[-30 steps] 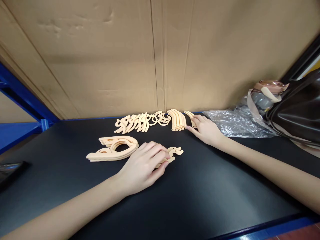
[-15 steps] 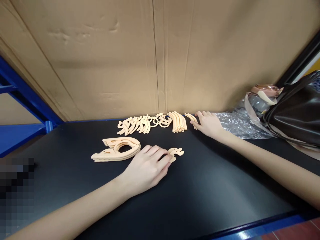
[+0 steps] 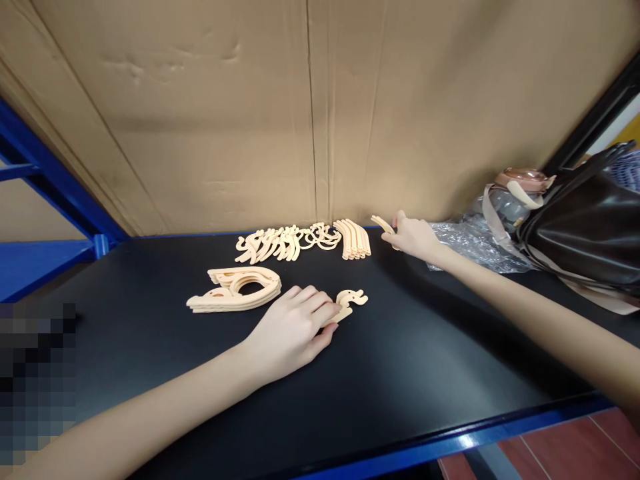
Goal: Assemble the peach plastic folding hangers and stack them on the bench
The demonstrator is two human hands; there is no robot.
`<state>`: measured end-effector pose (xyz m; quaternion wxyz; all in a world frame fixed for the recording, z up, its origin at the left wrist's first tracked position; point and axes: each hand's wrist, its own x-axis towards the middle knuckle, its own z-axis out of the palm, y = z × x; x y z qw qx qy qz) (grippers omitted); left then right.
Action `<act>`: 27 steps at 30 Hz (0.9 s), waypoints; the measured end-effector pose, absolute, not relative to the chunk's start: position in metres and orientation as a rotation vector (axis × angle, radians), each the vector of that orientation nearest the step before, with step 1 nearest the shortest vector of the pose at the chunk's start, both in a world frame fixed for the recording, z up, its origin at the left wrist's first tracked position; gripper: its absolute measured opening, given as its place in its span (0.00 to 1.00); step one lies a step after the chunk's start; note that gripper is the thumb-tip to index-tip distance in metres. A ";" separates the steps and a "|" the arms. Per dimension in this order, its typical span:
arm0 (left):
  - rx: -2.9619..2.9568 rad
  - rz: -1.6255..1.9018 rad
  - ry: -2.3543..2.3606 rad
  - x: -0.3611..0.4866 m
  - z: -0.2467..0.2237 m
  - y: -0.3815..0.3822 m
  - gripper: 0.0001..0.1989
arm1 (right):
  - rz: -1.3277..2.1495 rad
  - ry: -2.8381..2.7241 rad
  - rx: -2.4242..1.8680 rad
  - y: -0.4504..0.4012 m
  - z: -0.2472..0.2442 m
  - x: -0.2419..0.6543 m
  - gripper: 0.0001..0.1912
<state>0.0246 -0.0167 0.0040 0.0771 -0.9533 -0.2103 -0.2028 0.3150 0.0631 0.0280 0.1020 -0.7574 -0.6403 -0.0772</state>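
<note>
My left hand is closed on a cream plastic hanger piece with a curved, holed end, which rests on the black tabletop. My right hand pinches a slim curved hanger arm slightly above the table, right of the pile. Left of my left hand lies a stack of folded hangers. Along the back sit a neat bundle of curved hanger arms, several hook rings and a row of overlapping short pieces. My fingers hide part of both held pieces.
Crumpled clear plastic wrap lies to the right, beside a drink bottle with a strap and a dark leather bag. A cardboard wall closes off the back. Blue metal framing stands at the left.
My right hand has lifted a slim hanger arm off the table near the bundle. My left hand stays around its piece, with only slight finger movement. The view has shifted a little.
</note>
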 end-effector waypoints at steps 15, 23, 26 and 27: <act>-3.039 -0.705 -0.360 0.025 0.011 -0.020 0.07 | -0.028 -2.571 -1.167 0.001 0.012 0.275 0.08; -2.895 -0.861 -0.470 0.025 0.008 -0.015 0.10 | 0.038 -2.616 -1.119 0.002 0.012 0.269 0.08; -2.842 -0.838 -0.442 0.025 0.008 -0.014 0.12 | -0.011 -2.569 -1.119 0.011 0.020 0.266 0.10; -2.836 -0.831 -0.439 0.025 0.008 -0.014 0.14 | -0.049 -2.546 -1.133 0.016 0.023 0.264 0.10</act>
